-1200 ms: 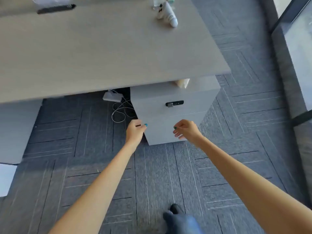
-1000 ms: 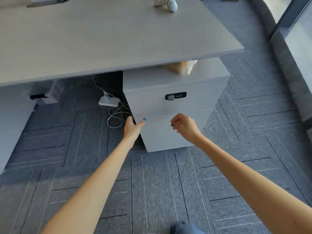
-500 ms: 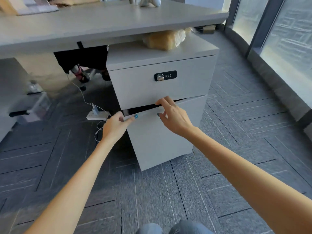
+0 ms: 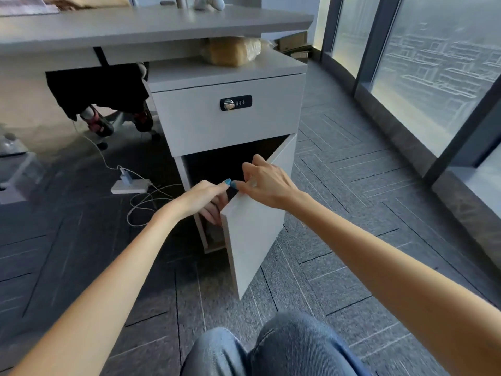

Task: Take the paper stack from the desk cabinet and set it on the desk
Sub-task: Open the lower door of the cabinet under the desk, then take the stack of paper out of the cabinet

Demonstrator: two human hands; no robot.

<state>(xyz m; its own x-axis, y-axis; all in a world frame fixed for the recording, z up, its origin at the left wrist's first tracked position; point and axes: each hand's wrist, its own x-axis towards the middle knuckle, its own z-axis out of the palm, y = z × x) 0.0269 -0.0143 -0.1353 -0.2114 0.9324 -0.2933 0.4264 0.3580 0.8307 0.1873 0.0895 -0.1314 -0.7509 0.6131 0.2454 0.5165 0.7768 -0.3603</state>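
Grey laminate covers the desk cabinet [image 4: 227,123], and we have its lower door [image 4: 254,226] swung well out toward us, hinged on the right side. Our right hand [image 4: 267,183] pinches the door's top free corner, fingers closed over the upper edge. Our left hand [image 4: 202,196] sits just beside it, touching fingertip to fingertip, with its fingers curled around the door's leading edge and reaching behind it. So both hands grip the door, and neither holds anything else.

The upper drawer with the combination lock [image 4: 235,103] is shut. Behind the door the compartment is dark; we cannot see the paper stack in it. A pale strip low down near the cabinet floor could be a shelf edge or the cabinet base, too dim to tell. The paper stack's place is therefore unknown to us, presumably inside and hidden by shadow and by the door.

We judge the task to be in its opening part: access to the cabinet is made, or nearly so. What is left is almost everything that matters: finding the stack inside, taking hold of it, lifting it out, and setting it on the desk [image 4: 151,28] above, whose near top is bare.
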